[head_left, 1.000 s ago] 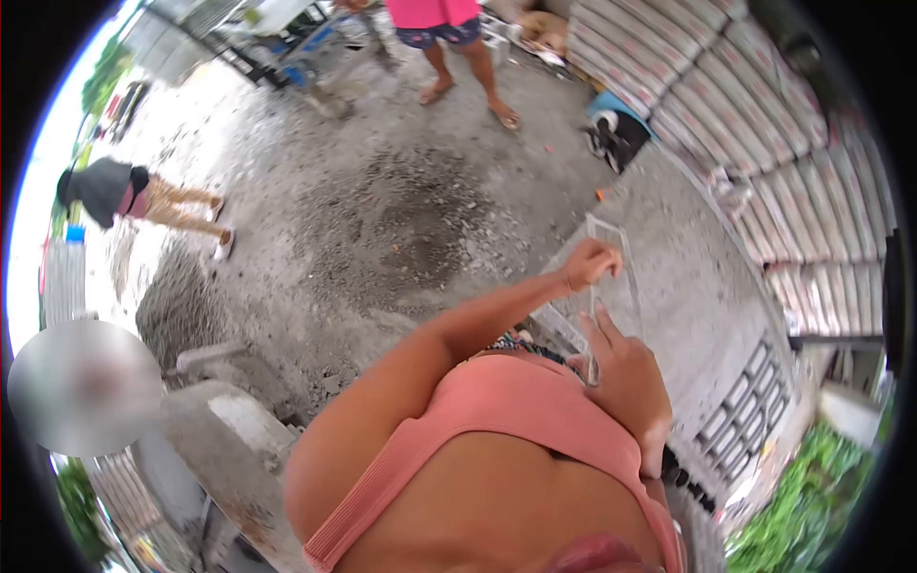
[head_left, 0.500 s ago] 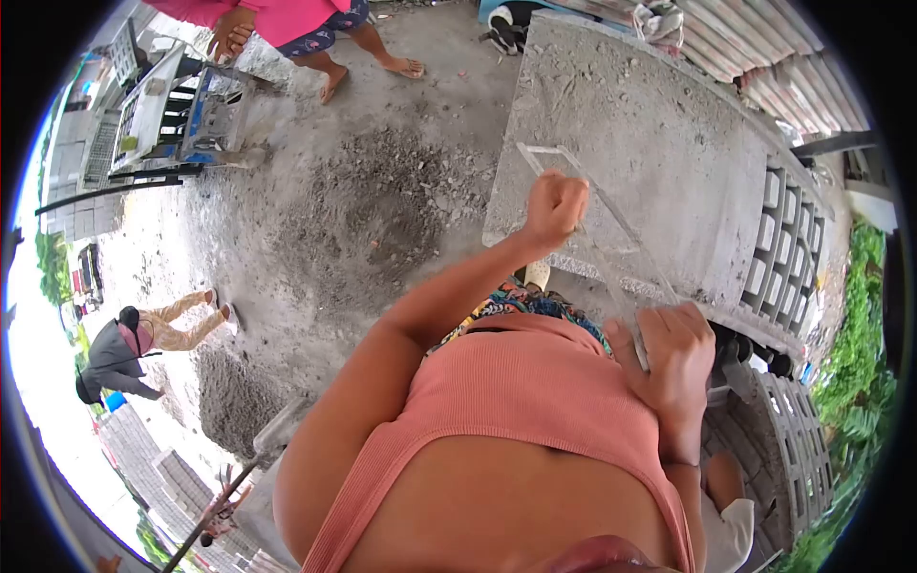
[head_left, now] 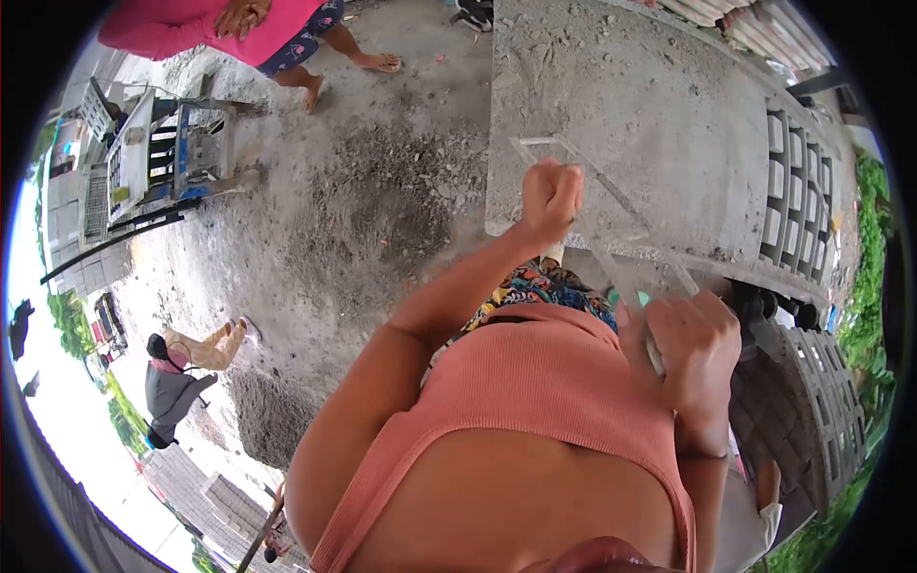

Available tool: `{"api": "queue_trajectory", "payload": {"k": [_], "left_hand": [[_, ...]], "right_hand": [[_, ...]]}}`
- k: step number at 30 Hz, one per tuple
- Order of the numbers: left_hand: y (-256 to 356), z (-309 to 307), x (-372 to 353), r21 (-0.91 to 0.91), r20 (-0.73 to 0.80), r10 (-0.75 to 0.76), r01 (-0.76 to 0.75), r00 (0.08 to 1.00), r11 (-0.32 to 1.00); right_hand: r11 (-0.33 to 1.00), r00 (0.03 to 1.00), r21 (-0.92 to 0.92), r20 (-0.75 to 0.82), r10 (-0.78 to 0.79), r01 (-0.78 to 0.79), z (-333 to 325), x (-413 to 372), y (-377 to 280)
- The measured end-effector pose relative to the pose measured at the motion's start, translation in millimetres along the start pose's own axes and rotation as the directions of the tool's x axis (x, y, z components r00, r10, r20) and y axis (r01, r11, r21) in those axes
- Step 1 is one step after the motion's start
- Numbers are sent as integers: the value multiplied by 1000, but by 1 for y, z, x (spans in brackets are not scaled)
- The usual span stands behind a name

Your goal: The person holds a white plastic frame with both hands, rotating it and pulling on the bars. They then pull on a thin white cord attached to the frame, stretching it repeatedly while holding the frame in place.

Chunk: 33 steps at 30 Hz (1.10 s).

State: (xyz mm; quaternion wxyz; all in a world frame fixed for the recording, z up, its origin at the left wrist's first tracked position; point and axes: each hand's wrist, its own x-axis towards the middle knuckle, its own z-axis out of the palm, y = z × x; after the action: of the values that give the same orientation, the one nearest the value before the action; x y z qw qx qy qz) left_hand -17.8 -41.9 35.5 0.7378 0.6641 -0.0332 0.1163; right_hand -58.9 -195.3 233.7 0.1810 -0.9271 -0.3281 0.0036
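A thin, pale, narrow rectangular frame (head_left: 623,202) is held out in front of my body, its far end over the concrete slab. My left hand (head_left: 552,199) is closed in a fist around one of its long sides, near the far end. At the near end my right hand (head_left: 695,334) grips the frame close to my waist, its fingers blurred by motion. Part of the near end is hidden by this hand. Beneath the frame lies the dusty grey slab (head_left: 707,134).
Loose gravel (head_left: 382,201) lies on the ground ahead left. A person in pink (head_left: 205,29) stands beyond it; another in grey (head_left: 177,392) is at far left. Hollow blocks (head_left: 795,201) sit on the slab's right. A machine-like stand (head_left: 167,148) is at upper left.
The view has shifted, with the surroundings displaced. My right hand has moved a little to the right, with the frame's near end. The person in grey has changed pose.
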Motion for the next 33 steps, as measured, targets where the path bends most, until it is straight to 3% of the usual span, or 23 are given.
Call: {"api": "queue_trajectory", "payload": {"k": [2,4,6,8,9,12,14,16,17,18,19,20,22,27,29,30,32,33], "left_hand": [[-20,-3,-1,-19,-5,42,-43,999,999],[-29,-5,30,130,-32,94,-89,995,987],[-22,-13,53,51,-23,95,-94,995,994],[-16,-18,33,166,115,106,-125,988,978],[-10,-21,20,192,156,17,-47,988,980],[-21,-13,-6,125,30,94,-97,995,987],[-32,-12,6,133,19,97,-99,995,986],[-24,-3,30,155,-17,181,-176,983,972],[-22,-1,32,162,-17,177,-172,984,972],[-20,0,33,209,85,103,-119,991,971],[-18,1,35,258,187,32,-80,982,963],[-15,2,30,263,190,38,-88,981,961],[-1,4,3,384,465,-24,-177,885,906],[-19,3,4,413,495,67,-302,867,859],[-38,-4,23,482,504,49,-328,862,813],[-33,-6,28,543,510,36,-355,859,761],[-24,-5,25,586,547,-15,-370,837,721],[-11,0,15,541,501,-25,-290,865,790]], "right_hand": [[999,996,-19,-71,-46,45,8,-2,1],[999,995,-42,-91,-36,32,24,0,0],[997,995,61,-79,59,-54,43,3,3],[999,999,32,2,33,-33,32,-8,2],[999,998,30,57,21,-23,24,-13,0],[999,993,39,108,-38,34,30,-13,3],[999,999,-12,13,-48,48,43,-14,8],[998,1000,-57,1,-22,22,32,-8,18],[997,998,48,2,59,-59,30,-10,29],[978,990,153,10,140,-139,29,-14,33],[990,994,89,20,104,-106,26,-20,28],[991,995,91,11,102,-103,23,-28,25],[1000,994,7,103,-23,22,18,-45,21],[999,984,23,173,-44,41,49,-58,40],[990,992,62,10,-126,125,74,-48,54],[990,992,67,8,-129,128,75,-51,56],[987,989,149,132,-73,53,74,-57,60],[983,985,181,163,-48,18,53,-58,55]]}}
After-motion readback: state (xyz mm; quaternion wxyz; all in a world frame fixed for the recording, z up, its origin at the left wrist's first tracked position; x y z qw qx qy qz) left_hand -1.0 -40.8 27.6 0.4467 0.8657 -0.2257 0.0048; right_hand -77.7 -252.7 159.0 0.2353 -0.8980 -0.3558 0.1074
